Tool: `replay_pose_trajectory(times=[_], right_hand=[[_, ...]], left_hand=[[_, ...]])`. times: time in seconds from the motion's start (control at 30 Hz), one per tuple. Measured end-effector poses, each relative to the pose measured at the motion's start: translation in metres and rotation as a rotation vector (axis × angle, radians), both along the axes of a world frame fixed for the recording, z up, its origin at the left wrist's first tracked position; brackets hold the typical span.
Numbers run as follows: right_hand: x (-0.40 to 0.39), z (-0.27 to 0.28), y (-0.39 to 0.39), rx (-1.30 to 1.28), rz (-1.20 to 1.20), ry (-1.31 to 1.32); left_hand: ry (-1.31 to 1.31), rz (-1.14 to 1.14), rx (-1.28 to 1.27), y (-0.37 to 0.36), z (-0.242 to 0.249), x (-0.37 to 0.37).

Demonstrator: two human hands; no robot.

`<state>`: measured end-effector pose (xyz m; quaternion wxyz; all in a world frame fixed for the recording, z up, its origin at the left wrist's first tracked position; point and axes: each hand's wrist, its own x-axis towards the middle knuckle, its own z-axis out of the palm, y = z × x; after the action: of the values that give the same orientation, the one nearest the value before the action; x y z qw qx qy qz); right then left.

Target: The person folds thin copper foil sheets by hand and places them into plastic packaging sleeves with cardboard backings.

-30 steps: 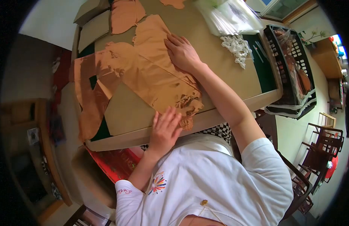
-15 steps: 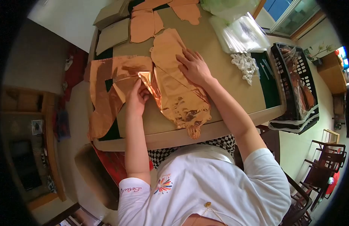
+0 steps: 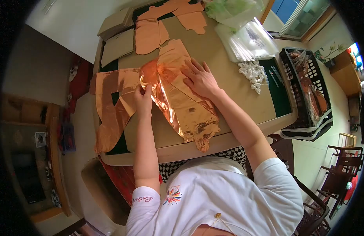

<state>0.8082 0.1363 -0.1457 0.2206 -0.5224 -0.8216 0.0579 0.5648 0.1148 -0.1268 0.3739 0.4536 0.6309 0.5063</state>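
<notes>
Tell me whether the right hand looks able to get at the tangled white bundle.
Probably yes: the right hand rests on the copper foil, holding nothing visible, and only bare tan surface shows between it and the white bundle.

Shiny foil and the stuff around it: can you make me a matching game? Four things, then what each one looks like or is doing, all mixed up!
1. Left hand
2. Right hand
3. White bundle
4. Crate

A. Black, with holes in its sides
B. Pinching a fold of coppery foil
C. Tangled, lying on the table
D. Resting on the foil, fingers apart

Pairs: 1-B, 2-D, 3-C, 4-A
</notes>
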Motion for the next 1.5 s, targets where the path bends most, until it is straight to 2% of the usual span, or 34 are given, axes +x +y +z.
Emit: replay_pose_trajectory(times=[0.03,0.13,0.27,0.37,0.4,0.47,0.57,0.67,0.77,0.87,0.97,1.07,1.17,1.27,1.37,1.5], right_hand=[[0.000,-0.006,0.002,0.022,-0.010,0.000],[0.000,-0.013,0.004,0.041,-0.029,-0.007],[-0.001,-0.012,0.004,0.029,-0.036,-0.018],[0.000,-0.010,0.004,0.052,-0.020,-0.032],[0.000,-0.009,0.004,0.041,-0.026,-0.047],[0.000,-0.009,0.004,0.020,-0.042,-0.078],[-0.002,-0.008,0.003,0.026,-0.032,0.016],[-0.002,-0.009,0.004,0.037,-0.026,0.014],[0.000,-0.007,0.003,0.031,-0.032,-0.045],[0.000,-0.010,0.007,-0.037,-0.063,0.003],[0.003,-0.001,0.006,0.077,-0.108,0.337],[0.001,-0.006,0.003,0.082,-0.034,0.127],[0.001,-0.006,0.003,0.012,-0.003,0.027],[0.001,-0.009,0.005,0.056,0.000,0.021],[0.002,-0.006,0.004,0.022,-0.001,0.007],[0.000,-0.015,0.005,0.040,-0.023,0.029]], left_hand=[[-0.008,0.002,-0.009,0.003,-0.007,-0.005],[0.016,0.024,0.023,-0.007,0.016,0.010],[0.239,-0.148,0.314,-0.001,-0.008,0.025],[0.197,-0.318,0.211,0.001,-0.003,0.045],[0.103,-0.367,0.148,0.001,0.001,0.050],[0.177,-0.376,0.225,0.009,-0.010,0.053],[0.279,-0.434,0.159,0.013,-0.009,0.048],[0.925,-0.359,0.228,0.018,-0.022,0.049],[1.095,-0.427,0.176,0.019,-0.032,0.055],[1.085,-0.406,0.199,0.017,-0.035,0.058],[1.088,-0.399,0.203,0.017,-0.034,0.058],[1.096,-0.398,0.203,0.016,-0.032,0.059],[0.986,-0.355,0.260,0.018,-0.039,0.058],[0.976,-0.423,0.283,0.017,-0.036,0.052],[0.613,-0.340,0.327,0.010,-0.050,0.044],[0.722,-0.333,0.332,0.008,-0.043,0.025]])
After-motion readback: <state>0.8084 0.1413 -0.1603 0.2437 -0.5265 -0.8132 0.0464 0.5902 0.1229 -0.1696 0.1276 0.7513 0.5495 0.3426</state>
